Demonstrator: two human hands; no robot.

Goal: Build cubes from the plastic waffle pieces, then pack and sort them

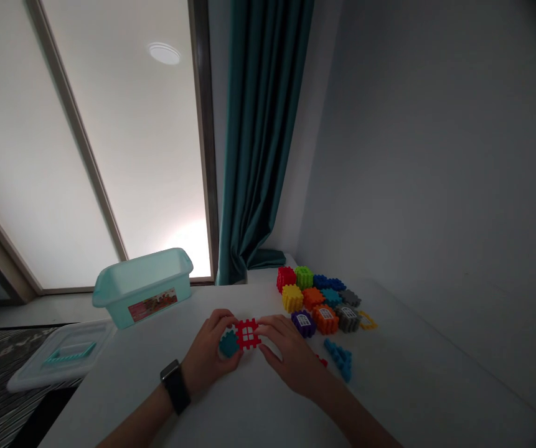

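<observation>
Over the white table, my left hand (214, 348) has its fingers closed around a teal notched building tile (229, 344). Against that tile's right side is a red window tile (248, 334) with toothed edges and a white window pattern. My right hand (287, 351) pinches the red tile at its right edge. The two tiles touch; whether their teeth are locked together I cannot tell. Partly hidden behind my right wrist is a small red piece (322, 360). Just right of it lies a blue toothed piece (339, 359).
Stacks of tiles stand at the right: red (286, 279), green (304, 277), yellow (292, 298), purple (303, 323), orange (325, 319) and grey (348, 318). A yellow frame piece (367, 320) lies beside them. At left are a mint-green bin (150, 274) and its pale lid (65, 354).
</observation>
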